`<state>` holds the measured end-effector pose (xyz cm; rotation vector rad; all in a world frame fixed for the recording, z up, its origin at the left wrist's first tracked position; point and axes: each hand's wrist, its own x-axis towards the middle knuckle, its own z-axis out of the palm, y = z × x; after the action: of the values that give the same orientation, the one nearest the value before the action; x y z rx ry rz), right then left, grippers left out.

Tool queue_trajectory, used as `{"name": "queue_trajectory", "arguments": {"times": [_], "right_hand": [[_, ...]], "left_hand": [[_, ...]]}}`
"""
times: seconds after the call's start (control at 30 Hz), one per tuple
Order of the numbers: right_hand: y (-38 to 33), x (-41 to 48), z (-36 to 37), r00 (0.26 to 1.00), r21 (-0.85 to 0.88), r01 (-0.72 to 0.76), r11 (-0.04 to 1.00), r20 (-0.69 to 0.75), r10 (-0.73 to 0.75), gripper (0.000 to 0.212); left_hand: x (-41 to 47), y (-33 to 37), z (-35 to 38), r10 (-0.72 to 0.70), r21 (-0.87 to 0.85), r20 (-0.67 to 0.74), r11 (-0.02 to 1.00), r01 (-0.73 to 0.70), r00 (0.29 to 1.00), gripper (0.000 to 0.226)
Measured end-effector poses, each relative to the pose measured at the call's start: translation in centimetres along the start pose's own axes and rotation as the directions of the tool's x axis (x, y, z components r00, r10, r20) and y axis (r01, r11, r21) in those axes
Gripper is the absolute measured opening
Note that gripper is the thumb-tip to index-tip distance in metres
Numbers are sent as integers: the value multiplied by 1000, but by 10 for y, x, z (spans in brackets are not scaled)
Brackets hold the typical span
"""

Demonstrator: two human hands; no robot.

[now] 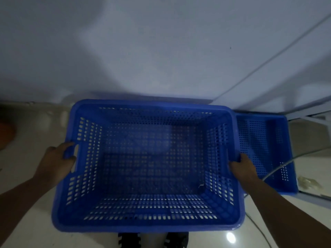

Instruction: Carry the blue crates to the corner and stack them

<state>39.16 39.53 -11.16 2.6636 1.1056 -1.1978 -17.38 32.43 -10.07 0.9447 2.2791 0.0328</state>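
A large blue perforated crate [148, 224] fills the middle of the head view, seen from above with nothing inside. My left hand [57, 160] grips the handle slot in its left wall, and my right hand [245, 167] grips its right rim. A second blue crate [265, 140] sits lower on the floor to the right, next to the wall, partly covered by the held crate. The far rim of the held crate lies close to the white wall [143, 51].
A pale glossy floor [32, 133] runs below. A thin cable [279, 167] crosses over the second crate. An orange object [5, 133] shows at the left edge. My shoes [129, 240] are under the crate's near rim. A white frame [268, 63] slants at right.
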Motion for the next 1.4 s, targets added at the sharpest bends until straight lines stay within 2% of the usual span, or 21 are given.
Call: {"name": "queue_trajectory", "arguments": {"times": [0.13, 0.27, 0.4, 0.57, 0.73, 0.83, 0.93, 1.07, 1.2, 1.4], "right_hand": [[-12, -8, -4, 1000, -86, -9, 996, 11, 10, 43], [-42, -33, -5, 991, -259, 120, 958, -23, -131, 58], [-91, -71, -13, 965, -190, 261, 946, 55, -255, 55], [-153, -139, -50, 873, -184, 482, 857, 189, -450, 55], [-192, -237, -137, 788, -298, 616, 729, 266, -556, 52], [-216, -301, -209, 750, -361, 657, 662, 221, -623, 50], [-242, -366, -287, 704, -401, 683, 610, 140, -696, 51], [-267, -465, -388, 603, -450, 716, 533, 17, -797, 52], [-261, -562, -464, 486, -470, 749, 467, -89, -869, 50], [-231, -675, -527, 385, -468, 781, 415, -162, -908, 50]], "left_hand": [[-11, 28, -9, 38, -7, -48, 999, -38, 998, 40], [-36, 67, -15, 56, 81, -53, 995, -52, 997, 53], [-60, 113, -32, 176, 93, 21, 980, -177, 984, 48], [-102, 174, -82, 327, 113, 89, 935, -336, 941, 53], [-178, 224, -174, 488, 275, 105, 823, -497, 866, 55], [-240, 262, -243, 567, 333, 40, 769, -546, 823, 56], [-310, 299, -316, 658, 368, -71, 716, -594, 749, 58], [-408, 328, -407, 715, 417, -200, 681, -602, 670, 60], [-511, 334, -472, 733, 437, -316, 676, -594, 602, 60], [-629, 318, -529, 742, 441, -393, 670, -598, 543, 61]]}}
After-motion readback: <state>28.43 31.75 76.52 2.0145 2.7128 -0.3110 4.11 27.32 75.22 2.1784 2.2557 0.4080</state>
